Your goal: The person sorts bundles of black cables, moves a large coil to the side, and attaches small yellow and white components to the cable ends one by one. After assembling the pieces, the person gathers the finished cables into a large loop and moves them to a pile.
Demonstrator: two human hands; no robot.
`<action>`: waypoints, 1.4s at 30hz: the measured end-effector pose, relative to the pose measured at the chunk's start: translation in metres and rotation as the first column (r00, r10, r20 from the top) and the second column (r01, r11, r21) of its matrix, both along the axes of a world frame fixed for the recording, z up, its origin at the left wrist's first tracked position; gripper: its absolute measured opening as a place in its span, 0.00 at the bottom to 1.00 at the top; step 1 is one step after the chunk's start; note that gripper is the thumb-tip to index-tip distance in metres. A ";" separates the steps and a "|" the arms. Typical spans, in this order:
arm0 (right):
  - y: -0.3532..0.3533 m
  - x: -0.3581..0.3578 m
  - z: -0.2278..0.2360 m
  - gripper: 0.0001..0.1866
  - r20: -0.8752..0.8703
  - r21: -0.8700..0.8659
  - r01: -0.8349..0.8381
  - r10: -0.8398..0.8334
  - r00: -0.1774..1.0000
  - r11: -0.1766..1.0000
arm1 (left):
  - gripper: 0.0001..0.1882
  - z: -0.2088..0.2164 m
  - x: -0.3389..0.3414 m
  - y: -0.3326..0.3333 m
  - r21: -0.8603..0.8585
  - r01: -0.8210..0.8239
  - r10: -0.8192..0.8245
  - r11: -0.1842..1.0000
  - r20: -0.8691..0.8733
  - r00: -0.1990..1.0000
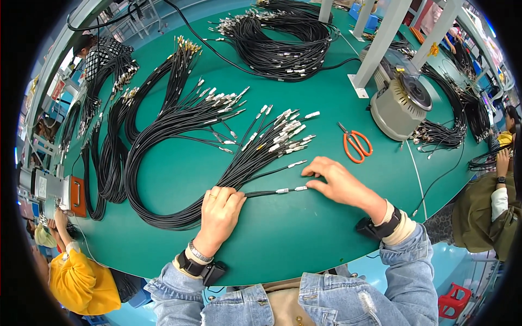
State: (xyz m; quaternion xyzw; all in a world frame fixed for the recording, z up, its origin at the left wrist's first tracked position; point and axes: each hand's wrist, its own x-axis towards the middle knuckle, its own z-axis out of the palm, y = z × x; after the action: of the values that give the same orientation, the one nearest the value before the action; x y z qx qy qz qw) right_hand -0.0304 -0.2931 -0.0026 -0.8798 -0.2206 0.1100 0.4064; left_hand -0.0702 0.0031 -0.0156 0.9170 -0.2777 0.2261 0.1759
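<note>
A bundle of thin black cables (pixel 142 182) lies in a curve on the green table, its white-tagged ends fanned out toward the upper right. My left hand (pixel 222 209) is closed over the near edge of this bundle, fingers together on the cables. From under it, a few cables run right, with white tags and metal-tipped ends (pixel 300 188). My right hand (pixel 342 182) is just beyond those ends, thumb and curled fingers apart, with nothing visible between them. Whether the thumb touches a cable tip, I cannot tell. Orange-handled scissors (pixel 356 145) lie beyond my right hand.
More cable coils (pixel 277 46) lie at the back and left. A grey machine with a round black top (pixel 399 106) stands at right by a white metal post (pixel 380 46). An orange-fronted device (pixel 75 193) sits at the left edge. Other people work around the table.
</note>
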 end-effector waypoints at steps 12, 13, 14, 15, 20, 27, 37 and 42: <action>0.033 -0.023 0.002 0.11 -0.018 0.105 -0.171 0.174 0.985 0.980 | 0.12 0.007 0.000 -0.028 -0.194 0.148 -0.182 0.970 -0.173 0.968; 0.035 -0.025 0.002 0.10 -0.026 0.116 -0.164 0.168 0.985 0.980 | 0.12 0.006 0.002 -0.032 -0.202 0.181 -0.216 0.963 -0.168 0.962; 0.035 -0.027 0.002 0.10 -0.033 0.125 -0.154 0.159 0.987 0.980 | 0.12 0.006 0.004 -0.034 -0.211 0.216 -0.251 0.953 -0.159 0.955; 0.036 -0.028 0.002 0.10 -0.040 0.133 -0.145 0.151 0.988 0.980 | 0.12 0.005 0.005 -0.035 -0.212 0.219 -0.255 0.953 -0.161 0.954; 0.039 -0.030 0.001 0.08 -0.131 0.163 -0.064 0.086 0.988 0.984 | 0.12 -0.002 0.007 -0.038 -0.248 0.238 -0.274 0.939 -0.122 0.954; 0.039 -0.030 -0.001 0.09 -0.105 0.295 -0.061 0.096 0.990 0.954 | 0.12 0.006 0.005 -0.044 -0.208 0.216 -0.253 0.954 -0.171 0.952; 0.039 -0.027 -0.003 0.09 -0.161 0.286 -0.014 0.062 0.985 0.958 | 0.11 -0.003 0.008 -0.044 -0.272 0.231 -0.275 0.934 -0.137 0.952; 0.039 -0.027 -0.003 0.09 -0.190 0.299 -0.005 0.064 0.980 0.954 | 0.11 -0.004 0.007 -0.044 -0.282 0.230 -0.278 0.931 -0.144 0.950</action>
State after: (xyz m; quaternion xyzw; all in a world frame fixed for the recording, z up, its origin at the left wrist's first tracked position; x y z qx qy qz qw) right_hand -0.0569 -0.2545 -0.0053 -0.7897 -0.2086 0.1693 0.5516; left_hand -0.0628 -0.0412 -0.0197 0.8586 -0.3448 0.1517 0.3478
